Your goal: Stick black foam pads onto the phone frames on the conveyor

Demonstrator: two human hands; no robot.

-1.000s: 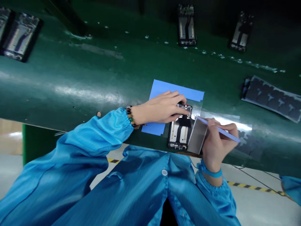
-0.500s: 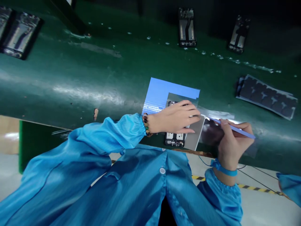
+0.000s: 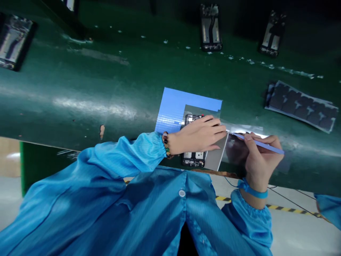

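My left hand (image 3: 198, 136) lies palm down, fingers extended, over a phone frame (image 3: 194, 161) with bare inner parts. Its fingertips reach the top of a grey panel (image 3: 215, 156) beside the phone. Under the phone's upper part is a clear sheet, and a blue sheet (image 3: 173, 101) lies up and left of it. Closed around purple tweezers (image 3: 266, 145), my right hand (image 3: 262, 160) is to the right. The tweezers' tip points left, close to the left fingertips. Beneath the tweezers lies a dark, shiny film (image 3: 236, 151).
Phone frames stand at the back, one in the middle (image 3: 211, 30) and one right (image 3: 272, 35); another (image 3: 13, 42) is far left. Stacked dark sheets (image 3: 302, 106) lie at right. A dark post (image 3: 62, 19) rises upper left. A co-worker's blue sleeve (image 3: 329, 209) shows lower right.
The view has shifted slightly, moving the table items left. My right hand's tweezers tip has come closer to my left fingertips and lies flatter. My left hand stays over the phone.
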